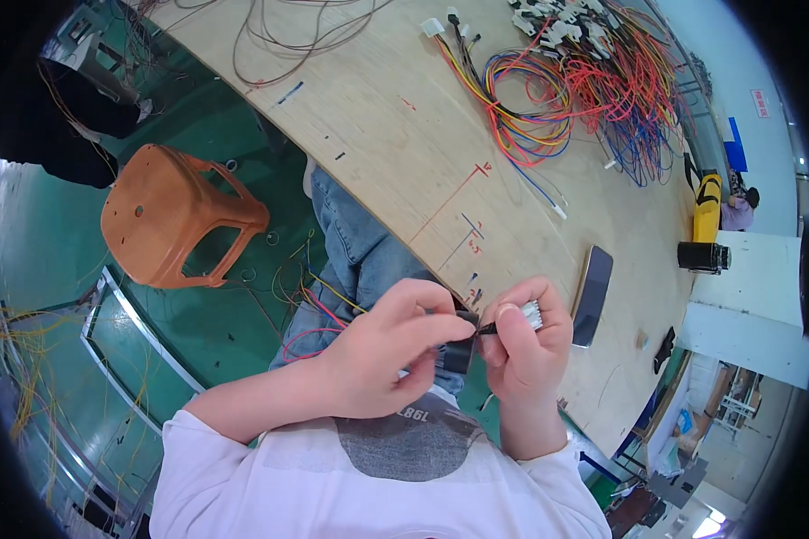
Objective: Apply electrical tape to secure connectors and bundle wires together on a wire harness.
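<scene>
Close in front of my body, both hands work together at the near edge of the wooden table. My right hand [526, 346] is closed around a white plastic connector [532, 314], the thumb lying over it. A short black piece [486, 330] sticks out of that grip toward the left hand. My left hand [395, 346] pinches the end of a dark strip, which looks like black tape, beside the black piece. Below its fingers hangs a dark, flat part [459, 356], partly hidden. Red and yellow wires [319, 296] trail behind the left hand over my leg.
The wooden table [395, 153] bears pen marks, a phone [592, 296], a coiled wire harness [526, 99] and a heap of harnesses with white connectors [620, 72]. A black cylinder [703, 258] stands at the right edge. On the left are an orange stool [157, 216] and a metal frame [121, 341].
</scene>
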The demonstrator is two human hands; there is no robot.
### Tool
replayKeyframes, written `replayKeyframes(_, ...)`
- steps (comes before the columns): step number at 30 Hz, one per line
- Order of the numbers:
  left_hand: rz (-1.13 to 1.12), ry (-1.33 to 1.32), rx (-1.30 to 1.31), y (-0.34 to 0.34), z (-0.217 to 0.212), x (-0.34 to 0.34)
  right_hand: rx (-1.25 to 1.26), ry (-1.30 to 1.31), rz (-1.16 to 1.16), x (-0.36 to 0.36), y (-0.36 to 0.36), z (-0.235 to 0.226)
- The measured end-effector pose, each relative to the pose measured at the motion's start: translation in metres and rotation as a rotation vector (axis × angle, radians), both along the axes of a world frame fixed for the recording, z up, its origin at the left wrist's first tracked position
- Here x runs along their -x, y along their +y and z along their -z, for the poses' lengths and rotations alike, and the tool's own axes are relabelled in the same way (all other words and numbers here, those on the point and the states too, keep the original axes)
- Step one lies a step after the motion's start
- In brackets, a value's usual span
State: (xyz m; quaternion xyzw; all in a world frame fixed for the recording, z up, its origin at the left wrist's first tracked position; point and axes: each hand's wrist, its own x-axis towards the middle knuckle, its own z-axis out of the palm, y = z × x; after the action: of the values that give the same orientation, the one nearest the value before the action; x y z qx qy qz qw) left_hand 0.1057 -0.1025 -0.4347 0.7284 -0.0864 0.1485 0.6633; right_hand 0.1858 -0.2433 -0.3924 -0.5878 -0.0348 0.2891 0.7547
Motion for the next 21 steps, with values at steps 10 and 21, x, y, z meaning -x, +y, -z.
replayKeyframes(10, -0.105, 0.689, 1.176, -0.006, -0.017, -0.009, 0.114, -0.543, -0.190, 0.001, -0.010, 0.016)
replayKeyframes(21, 0.057, -0.043, -0.107, -0.011, -0.012, -0.003, 0.102, -0.087, -0.156, -0.010, -0.018, 0.006)
